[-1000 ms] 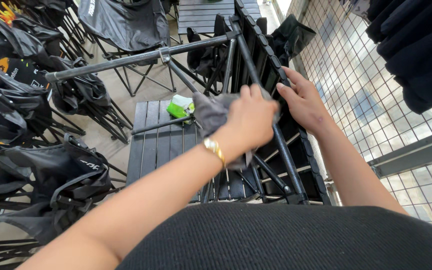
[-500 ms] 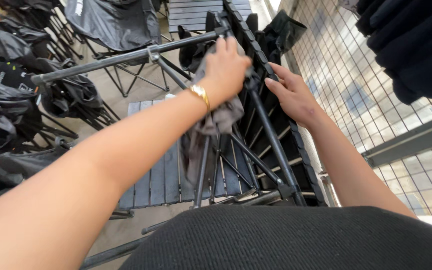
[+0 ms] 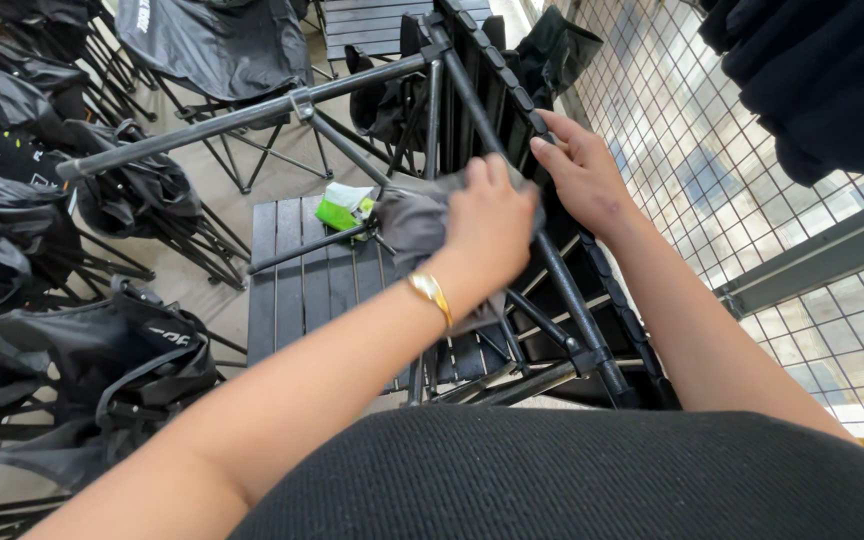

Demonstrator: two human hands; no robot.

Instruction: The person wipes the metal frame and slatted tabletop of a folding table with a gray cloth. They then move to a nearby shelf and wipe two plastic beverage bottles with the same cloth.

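Note:
My left hand point(image 3: 492, 225) is closed on a grey cloth point(image 3: 410, 225) and presses it against a black metal leg point(image 3: 562, 290) of a folding table turned on its side. A gold bracelet sits on that wrist. My right hand point(image 3: 577, 175) rests with fingers spread on the upturned slatted tabletop's edge point(image 3: 507, 80), holding it steady. A long black crossbar point(image 3: 242, 115) of the same frame sticks out to the left.
A second low slatted black table point(image 3: 297, 285) lies below, with a green and white packet point(image 3: 344, 207) on it. Folded black camp chairs point(image 3: 102, 350) crowd the left side. A wire mesh fence point(image 3: 712, 170) runs along the right, dark clothing point(image 3: 812, 70) hanging above it.
My left hand with the cloth has slid back down the table leg from near its top to the middle. My right hand has stayed on the tabletop edge.

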